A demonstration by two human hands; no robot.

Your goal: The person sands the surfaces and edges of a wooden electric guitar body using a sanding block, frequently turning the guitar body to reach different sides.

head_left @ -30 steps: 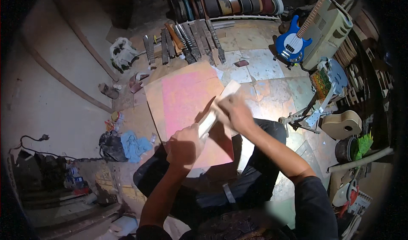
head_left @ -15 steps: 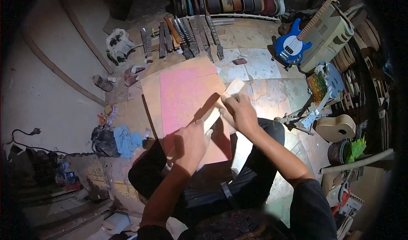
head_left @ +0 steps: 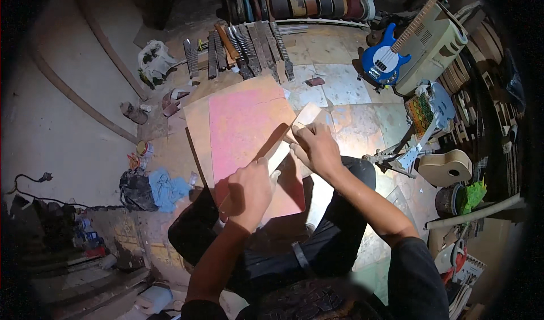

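Observation:
A long, narrow piece of pale bare wood (head_left: 278,155), shaped like a guitar neck, slants from lower left to upper right over my lap. My left hand (head_left: 249,192) is closed around its lower part, thumb along the near side. Farther up, my right hand (head_left: 318,150) grips it just below the flat upper end, fingers bent over the top. Whether the right fingers also press something thin against the wood cannot be made out. Beneath both hands lies a board with a pink sheet (head_left: 241,124), resting across my legs and casting back their shadows.
Several dark fretted necks (head_left: 243,48) lie on the floor ahead, before a row of guitar bodies (head_left: 300,0). At right stand a blue bass guitar (head_left: 385,62) and a small acoustic guitar body (head_left: 445,168). Blue cloth (head_left: 167,189) and a tin (head_left: 144,148) are at left.
The whole view has shifted slightly, moving the surroundings a little to the left. Both hands keep the same hold on the wood and have barely moved along it.

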